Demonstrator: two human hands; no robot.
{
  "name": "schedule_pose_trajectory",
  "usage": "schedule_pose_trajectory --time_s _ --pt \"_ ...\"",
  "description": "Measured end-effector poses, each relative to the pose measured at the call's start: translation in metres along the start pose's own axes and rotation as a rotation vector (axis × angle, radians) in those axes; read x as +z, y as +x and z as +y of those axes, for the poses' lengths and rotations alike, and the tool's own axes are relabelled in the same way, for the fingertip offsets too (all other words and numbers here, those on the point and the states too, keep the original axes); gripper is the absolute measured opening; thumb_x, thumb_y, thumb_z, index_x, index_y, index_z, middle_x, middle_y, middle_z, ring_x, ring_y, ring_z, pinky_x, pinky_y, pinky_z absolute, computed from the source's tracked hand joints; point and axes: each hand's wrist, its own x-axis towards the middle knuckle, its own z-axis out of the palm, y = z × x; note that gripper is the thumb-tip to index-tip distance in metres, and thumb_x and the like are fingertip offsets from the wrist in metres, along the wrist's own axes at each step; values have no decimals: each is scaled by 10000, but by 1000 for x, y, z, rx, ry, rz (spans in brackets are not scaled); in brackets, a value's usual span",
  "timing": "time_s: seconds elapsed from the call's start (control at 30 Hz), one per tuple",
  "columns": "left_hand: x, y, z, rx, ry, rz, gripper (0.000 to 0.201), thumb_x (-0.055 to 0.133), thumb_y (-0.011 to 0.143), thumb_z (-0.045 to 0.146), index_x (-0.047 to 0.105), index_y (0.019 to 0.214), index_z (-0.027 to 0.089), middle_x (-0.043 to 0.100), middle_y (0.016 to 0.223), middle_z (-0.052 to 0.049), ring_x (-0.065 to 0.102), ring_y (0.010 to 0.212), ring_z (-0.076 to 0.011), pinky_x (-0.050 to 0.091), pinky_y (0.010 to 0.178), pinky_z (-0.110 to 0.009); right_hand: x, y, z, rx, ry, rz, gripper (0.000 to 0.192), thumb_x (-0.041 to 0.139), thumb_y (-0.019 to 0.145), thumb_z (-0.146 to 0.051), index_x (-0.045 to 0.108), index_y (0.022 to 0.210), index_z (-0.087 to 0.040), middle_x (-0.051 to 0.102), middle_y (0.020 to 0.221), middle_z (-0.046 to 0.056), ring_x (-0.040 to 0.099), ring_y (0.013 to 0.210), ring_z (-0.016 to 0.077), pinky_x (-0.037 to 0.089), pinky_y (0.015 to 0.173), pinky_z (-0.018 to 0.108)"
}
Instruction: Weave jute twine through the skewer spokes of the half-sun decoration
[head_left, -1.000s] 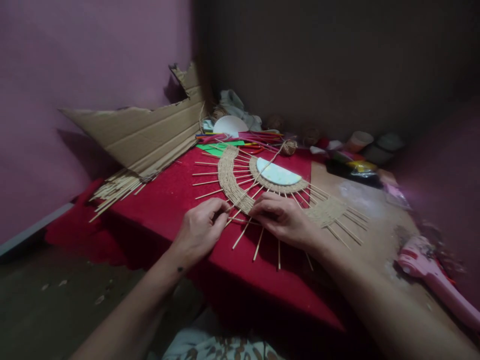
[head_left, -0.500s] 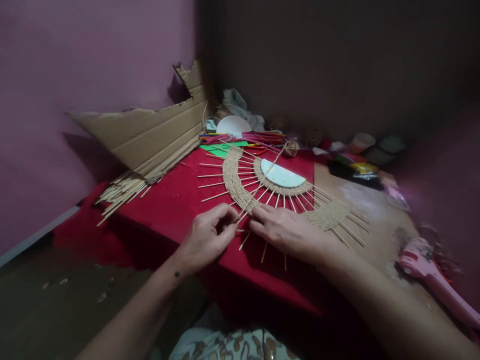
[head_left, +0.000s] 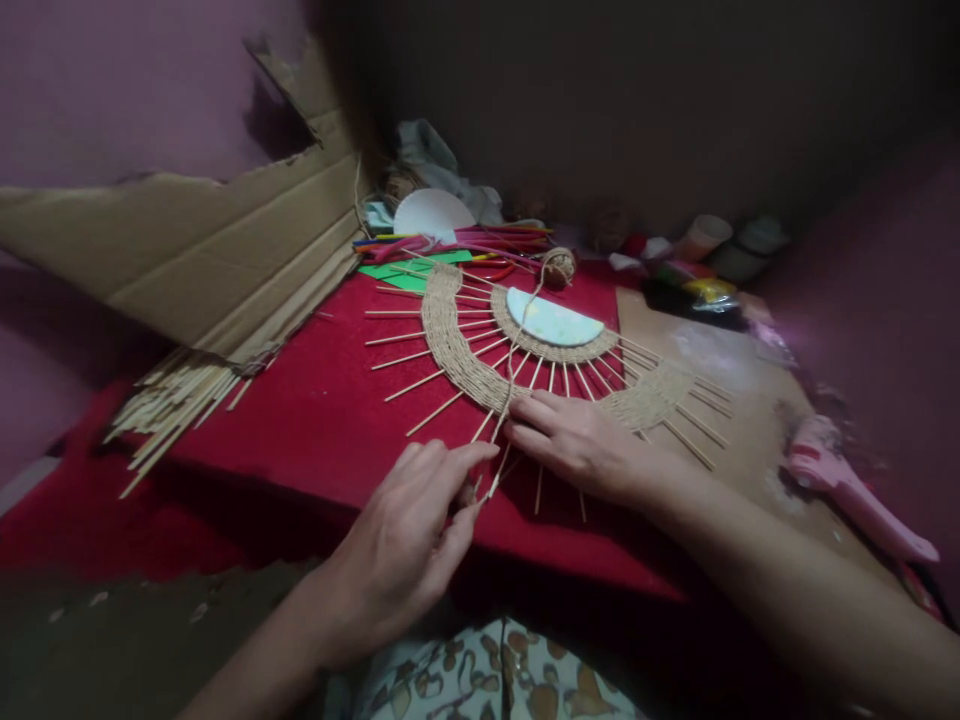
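Observation:
A half-round woven piece [head_left: 450, 345] of twine on thin wooden sticks lies on the red cloth, its sticks fanning outward. At its centre sits a pale blue half-disc [head_left: 553, 318]. Twine [head_left: 513, 362] runs from a small ball [head_left: 559, 268] across the weave to the near edge. My left hand [head_left: 412, 535] is closed in a pinch on the twine, just off the stick tips. My right hand [head_left: 581, 442] grips the outer woven band, fingertips beside the twine; its palm and fingers hide part of the weave and several sticks.
Cut cardboard [head_left: 232, 250] leans at the left, with a bundle of loose sticks [head_left: 176, 400] below it. Colourful pipe cleaners [head_left: 495, 243] and a white half-disc [head_left: 431, 213] lie at the back. A pink glue gun [head_left: 847, 480] rests on the brown board [head_left: 757, 450] at the right.
My left hand has moved down towards me, away from the weave, drawing the twine out past the stick tips. My right hand keeps its hold on the band. The view has shifted slightly.

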Motion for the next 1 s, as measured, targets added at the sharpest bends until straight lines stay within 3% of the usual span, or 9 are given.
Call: schedule_pose_trajectory --time_s 0.17,0.33,0.53,0.77,1.0 --pt "-5 8 -4 11 118 90 403 443 891 83 419 1280 188 533 901 -32 485 849 -163 413 807 -303 4 -3 2 -4 23 83 327 301 982 -164 616 910 -111 583 950 127 449 809 189 432 642 298" --pt "-13 35 -20 -17 209 181 349 456 891 135 482 1238 156 542 868 -40 517 837 -180 445 776 -315 4 -3 1 17 133 136 293 339 951 -111 625 890 -99 600 918 131 479 807 187 460 674 309" --pt "-7 58 -37 -126 249 203 319 463 873 158 529 1184 131 574 816 -39 557 783 -182 470 722 -311 6 -1 -1 140 393 270 269 423 861 -61 595 1067 -46 607 900 120 521 817 172 493 703 300" --pt "-3 55 -35 -204 236 314 295 474 887 191 535 1173 151 655 943 -60 629 843 -174 507 787 -304 7 0 0 138 330 188 264 394 905 -85 655 861 -91 605 899 117 509 790 160 461 674 293" --pt "-5 58 -34 -253 249 359 249 485 893 220 556 1128 182 681 995 -53 656 887 -181 525 836 -328 6 1 1 110 256 175 253 395 883 -76 637 824 -120 587 883 93 452 767 165 418 660 300"
